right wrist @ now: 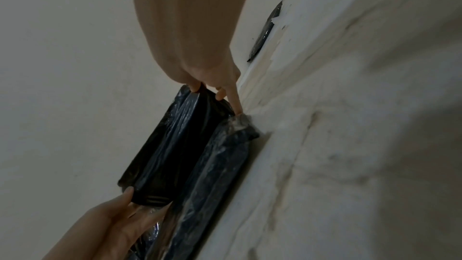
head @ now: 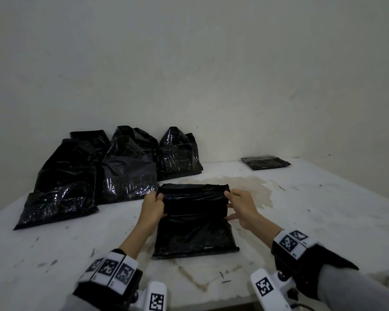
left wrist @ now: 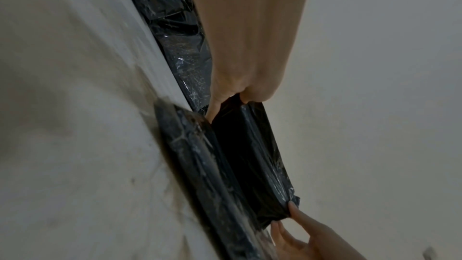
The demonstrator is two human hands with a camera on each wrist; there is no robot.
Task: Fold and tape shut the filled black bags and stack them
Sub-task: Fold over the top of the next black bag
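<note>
Pinching black bag point(head: 194, 223) flap, left hand point(head: 152, 206), right hand point(head: 241, 207), no legible writing

A white table point(head: 323, 209) fills the lower part of the head view, its top scuffed with dark marks and scratches. A pale brownish stain point(head: 252, 185) spreads over its middle toward the far side. Behind the table rises a plain off-white wall point(head: 211, 63), bearing a few faint scuffs and small dark specks.
</note>
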